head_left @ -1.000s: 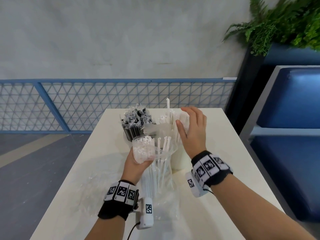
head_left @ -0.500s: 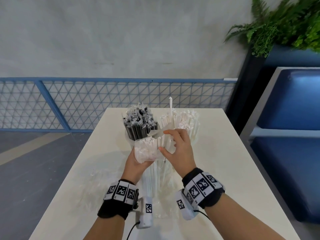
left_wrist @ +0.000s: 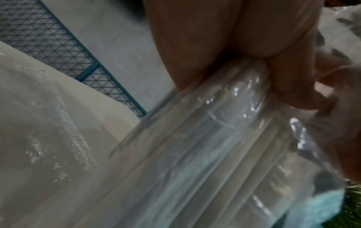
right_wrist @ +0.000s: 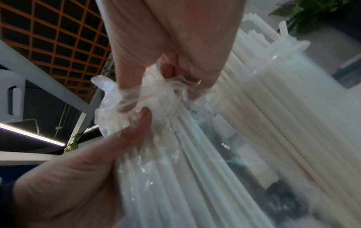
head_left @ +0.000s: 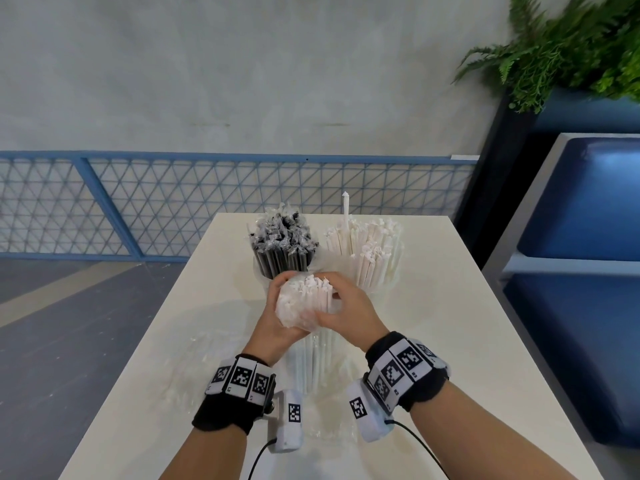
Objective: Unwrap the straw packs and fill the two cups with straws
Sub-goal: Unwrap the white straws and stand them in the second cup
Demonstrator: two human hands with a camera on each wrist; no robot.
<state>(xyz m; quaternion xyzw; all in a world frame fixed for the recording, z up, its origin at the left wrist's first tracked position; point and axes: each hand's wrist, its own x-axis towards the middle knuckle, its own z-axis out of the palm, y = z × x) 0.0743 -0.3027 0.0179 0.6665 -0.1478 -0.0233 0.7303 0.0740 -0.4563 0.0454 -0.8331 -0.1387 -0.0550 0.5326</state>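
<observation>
Head view: both hands clasp a pack of white straws (head_left: 304,303) standing upright on the counter (head_left: 446,306), just before the two cups, black straws (head_left: 282,249) and white straws (head_left: 367,252); the left hand (head_left: 273,323) grips its side, the right hand (head_left: 349,315) pinches the wrapper; a hard tug could topple the crowded cups. Left wrist view: fingers curl round clear wrapper (left_wrist: 215,138); blurred. Right wrist view: thumb and fingers (right_wrist: 175,64) bunch the film; the pack's base is hidden.
</observation>
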